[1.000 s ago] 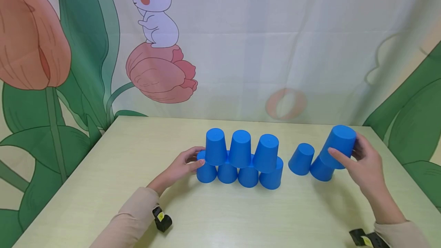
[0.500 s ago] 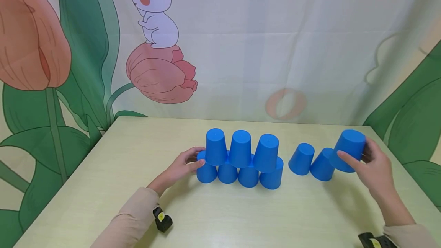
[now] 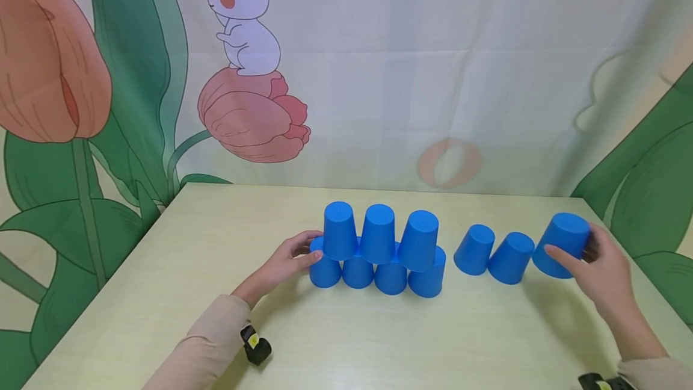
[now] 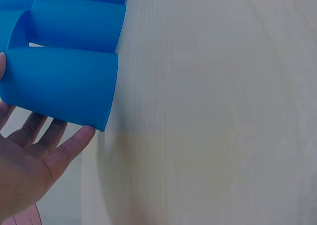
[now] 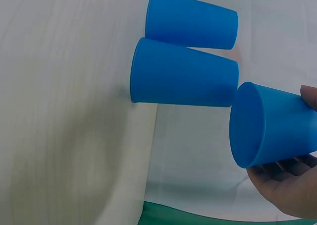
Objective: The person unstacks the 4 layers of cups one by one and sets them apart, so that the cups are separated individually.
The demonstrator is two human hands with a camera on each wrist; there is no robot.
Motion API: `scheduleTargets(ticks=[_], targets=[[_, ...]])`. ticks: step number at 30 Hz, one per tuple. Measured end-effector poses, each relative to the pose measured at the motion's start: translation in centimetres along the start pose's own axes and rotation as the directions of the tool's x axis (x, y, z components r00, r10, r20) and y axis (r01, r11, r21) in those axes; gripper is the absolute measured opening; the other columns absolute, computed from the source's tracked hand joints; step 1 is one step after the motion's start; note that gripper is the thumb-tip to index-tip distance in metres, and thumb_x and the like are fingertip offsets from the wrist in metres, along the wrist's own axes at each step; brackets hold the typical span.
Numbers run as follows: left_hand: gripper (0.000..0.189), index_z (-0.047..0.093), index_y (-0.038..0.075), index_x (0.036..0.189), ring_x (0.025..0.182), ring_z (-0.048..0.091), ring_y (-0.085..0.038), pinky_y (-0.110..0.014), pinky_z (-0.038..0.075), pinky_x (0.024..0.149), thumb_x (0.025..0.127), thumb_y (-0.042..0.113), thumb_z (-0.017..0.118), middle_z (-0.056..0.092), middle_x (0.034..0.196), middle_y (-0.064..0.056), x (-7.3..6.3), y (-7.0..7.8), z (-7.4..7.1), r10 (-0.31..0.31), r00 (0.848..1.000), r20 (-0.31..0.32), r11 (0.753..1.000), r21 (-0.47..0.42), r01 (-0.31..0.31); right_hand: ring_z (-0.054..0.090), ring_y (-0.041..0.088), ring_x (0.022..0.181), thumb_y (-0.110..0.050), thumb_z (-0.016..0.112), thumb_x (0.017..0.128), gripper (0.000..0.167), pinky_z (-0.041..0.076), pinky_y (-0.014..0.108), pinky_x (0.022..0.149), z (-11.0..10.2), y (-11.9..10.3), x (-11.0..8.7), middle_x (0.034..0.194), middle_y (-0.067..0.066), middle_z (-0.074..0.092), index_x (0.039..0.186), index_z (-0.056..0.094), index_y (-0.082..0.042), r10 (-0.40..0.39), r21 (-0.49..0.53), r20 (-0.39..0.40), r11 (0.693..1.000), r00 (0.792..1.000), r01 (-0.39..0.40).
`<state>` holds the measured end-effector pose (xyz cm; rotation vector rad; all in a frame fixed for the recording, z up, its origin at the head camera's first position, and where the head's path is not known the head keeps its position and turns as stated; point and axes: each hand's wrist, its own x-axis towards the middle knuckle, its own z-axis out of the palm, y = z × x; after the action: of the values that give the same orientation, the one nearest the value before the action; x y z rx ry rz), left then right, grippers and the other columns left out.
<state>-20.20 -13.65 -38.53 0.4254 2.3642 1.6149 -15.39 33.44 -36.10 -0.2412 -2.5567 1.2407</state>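
In the head view, my left hand (image 3: 287,260) holds the leftmost bottom cup (image 3: 325,272) of a two-tier row, thumb in front and fingers round its outer side. Upside-down blue cups make up both tiers: several below, and three upper cups (image 3: 378,233) bridging the gaps. At the right, my right hand (image 3: 606,272) grips another blue cup (image 3: 563,242) between thumb and fingers. The right wrist view shows this held cup (image 5: 287,128) raised off the table, mouth down, its rim near the top of the neighbouring cup (image 5: 183,74).
Two single upside-down cups, a left one (image 3: 473,250) and a right one (image 3: 511,259), stand between the row and my right hand. The pale wooden table (image 3: 379,342) ends at a printed curtain (image 3: 368,107) behind. Each wrist wears a black camera (image 3: 255,345).
My right hand has moved right and slightly down in the head view with its cup, uncovering the neighbouring single cup. My left hand and the two-tier row have stayed put.
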Motion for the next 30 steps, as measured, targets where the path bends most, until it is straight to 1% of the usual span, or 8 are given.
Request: scheduleTargets(ticks=[4,7,9,14,16,19,26,30], targets=[[0.046,0.039,0.002,0.134,0.118,0.042,-0.041,-0.051,0.041,0.091,0.093,0.017,0.052,0.045,0.128,-0.023,0.0,0.0,0.0,-0.002,1.0,-0.001,1.0,0.001,0.002,0.032,0.055,0.117,-0.035,0.06,0.087,0.081,0.029,0.066,0.09,-0.2,0.6,0.2,0.136,0.036,0.027,0.142,0.015,0.003,0.006,-0.009,0.0,1.0,1.0,-0.006],[0.046,0.039,0.002,0.134,0.118,0.042,-0.041,-0.051,0.041,0.091,0.093,0.017,0.052,0.045,0.128,-0.023,0.0,0.1,0.0,-0.004,1.0,-0.005,1.0,0.004,0.004,0.03,0.056,0.118,-0.036,0.06,0.086,0.082,0.028,0.067,0.089,-0.1,2.3,1.1,0.137,0.036,0.025,0.142,0.014,0.002,0.018,-0.007,0.007,1.0,1.0,-0.018],[0.046,0.039,0.002,0.134,0.118,0.042,-0.041,-0.051,0.041,0.091,0.093,0.017,0.052,0.045,0.129,-0.023,0.0,0.1,0.0,-0.004,1.0,-0.007,1.0,0.006,0.005,0.029,0.053,0.121,-0.041,0.061,0.085,0.085,0.029,0.066,0.09,0.0,4.6,2.2,0.139,0.033,0.024,0.144,0.013,-0.002,0.044,-0.019,0.007,0.999,0.999,-0.044],[0.046,0.039,0.002,0.134,0.118,0.042,-0.041,-0.051,0.042,0.091,0.093,0.016,0.052,0.045,0.128,-0.023,0.0,0.0,0.0,-0.002,1.0,-0.008,1.0,0.007,0.002,0.027,0.049,0.125,-0.054,0.061,0.078,0.094,0.03,0.066,0.089,0.9,13.0,6.1,0.144,0.026,0.022,0.146,0.01,-0.015,0.08,-0.066,0.002,0.995,0.997,-0.08],[0.046,0.039,0.002,0.134,0.118,0.042,-0.041,-0.051,0.042,0.091,0.093,0.016,0.052,0.045,0.129,-0.023,0.0,0.0,0.0,-0.002,1.0,-0.007,1.0,0.003,0.002,0.027,0.05,0.124,-0.055,0.061,0.078,0.097,0.03,0.067,0.088,1.2,15.0,7.1,0.144,0.027,0.021,0.147,0.007,-0.013,0.075,-0.084,0.014,0.994,0.997,-0.074],[0.046,0.039,0.002,0.134,0.118,0.042,-0.041,-0.051,0.042,0.09,0.093,0.016,0.052,0.045,0.129,-0.023,0.0,-0.1,0.0,-0.002,1.0,-0.002,1.0,-0.006,0.002,0.024,0.052,0.124,-0.054,0.061,0.078,0.1,0.029,0.067,0.089,1.1,14.3,7.0,0.143,0.03,0.018,0.146,0.005,-0.006,0.091,-0.075,0.067,0.994,0.994,-0.086],[0.046,0.038,0.002,0.135,0.118,0.041,-0.042,-0.053,0.041,0.09,0.093,0.016,0.052,0.044,0.129,-0.024,0.1,-0.2,0.0,0.0,1.0,0.004,1.0,-0.021,0.001,0.021,0.056,0.121,-0.049,0.062,0.081,0.1,0.028,0.066,0.09,0.6,7.9,4.1,0.137,0.04,0.016,0.14,0.005,0.01,0.133,-0.076,0.174,0.99,0.976,-0.121],[0.046,0.038,0.002,0.135,0.118,0.041,-0.042,-0.053,0.041,0.09,0.093,0.016,0.053,0.044,0.129,-0.024,0.1,-0.3,0.0,-0.002,1.0,0.004,1.0,-0.025,0.002,0.022,0.057,0.12,-0.048,0.062,0.082,0.101,0.028,0.067,0.09,0.8,7.0,3.6,0.135,0.041,0.017,0.138,0.005,0.013,0.141,-0.1,0.206,0.987,0.968,-0.122]])
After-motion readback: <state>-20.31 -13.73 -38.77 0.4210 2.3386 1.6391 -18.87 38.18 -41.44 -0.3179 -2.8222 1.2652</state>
